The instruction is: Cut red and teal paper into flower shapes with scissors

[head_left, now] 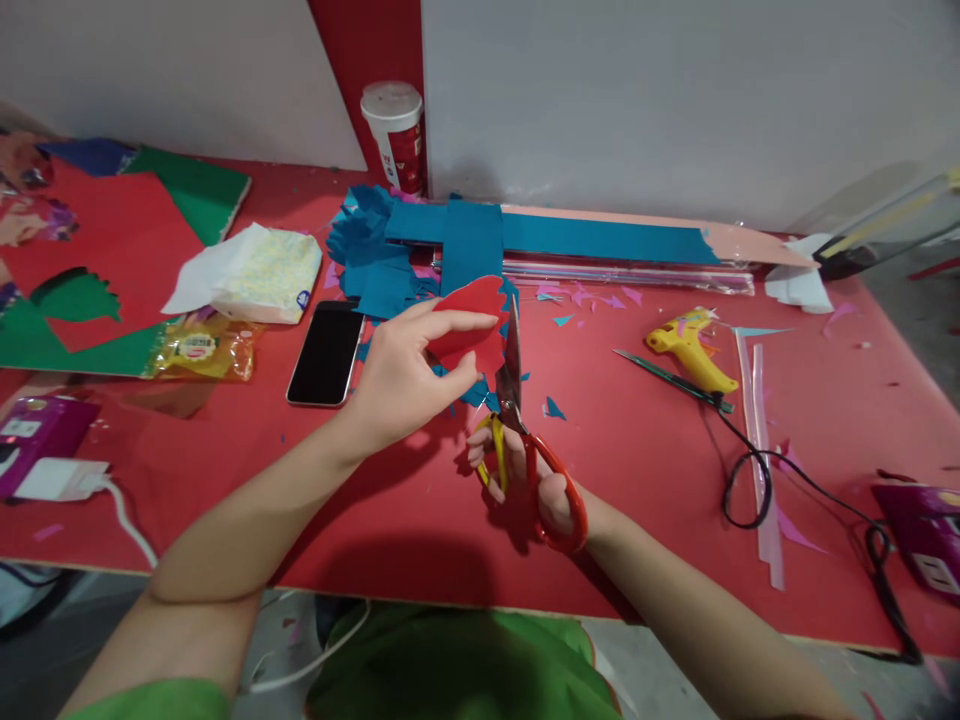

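My left hand pinches a piece of red paper between thumb and fingers, above the table. The paper's right edge is cut in a scalloped or jagged line. In my right hand are scissors with one red and one yellow handle, my fingers through both loops. Their blades point away from me, right beside the paper's jagged edge; I cannot tell whether they touch it. Behind my hands lie blue paper strips, with a crumpled, fringed blue bunch at their left end.
A black-screened phone lies left of my hand, near a tissue pack. A yellow glue gun with a black cord and a green-handled pointed tool lie right. A lidded cup stands behind. Red sheet at left; paper scraps are scattered.
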Motion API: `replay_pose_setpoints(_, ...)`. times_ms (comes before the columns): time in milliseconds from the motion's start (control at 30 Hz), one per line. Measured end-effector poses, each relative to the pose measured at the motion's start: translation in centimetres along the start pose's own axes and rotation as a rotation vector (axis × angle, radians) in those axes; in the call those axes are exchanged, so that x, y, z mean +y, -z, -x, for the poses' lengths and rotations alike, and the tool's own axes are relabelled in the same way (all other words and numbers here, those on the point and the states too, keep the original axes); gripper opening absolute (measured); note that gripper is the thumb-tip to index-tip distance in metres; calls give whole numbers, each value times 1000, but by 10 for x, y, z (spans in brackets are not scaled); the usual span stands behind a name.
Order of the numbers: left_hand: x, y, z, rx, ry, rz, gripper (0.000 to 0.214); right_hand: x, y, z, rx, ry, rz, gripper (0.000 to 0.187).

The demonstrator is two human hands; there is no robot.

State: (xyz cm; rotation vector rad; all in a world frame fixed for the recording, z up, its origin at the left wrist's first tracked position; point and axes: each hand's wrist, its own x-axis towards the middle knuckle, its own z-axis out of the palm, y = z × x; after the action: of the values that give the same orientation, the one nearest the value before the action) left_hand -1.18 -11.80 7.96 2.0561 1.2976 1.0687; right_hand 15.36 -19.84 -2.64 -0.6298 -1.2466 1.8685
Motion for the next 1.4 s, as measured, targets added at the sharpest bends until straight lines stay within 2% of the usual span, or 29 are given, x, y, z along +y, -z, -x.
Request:
replay_pose_setpoints(300,-1,4,0,-24,-58,-34,32,-2,-3,-3,-21,-17,-127,82)
replay_pose_setpoints(567,-3,0,0,-10,-53,9,34,-3,-4,-4,6,13,-116,82)
replay_pose_setpoints(767,-7,-5,2,39,38,108,35,-3,-3,-3,3,18,-103,83)
replay_pose_setpoints(900,-6,-8,3,25,94,175,35,-4,-4,-4,15,26,-106,84)
replay_pose_setpoints(1400,-3,-6,5,-22,-28,30,35,-4,-4,-5,30,27,-153,83)
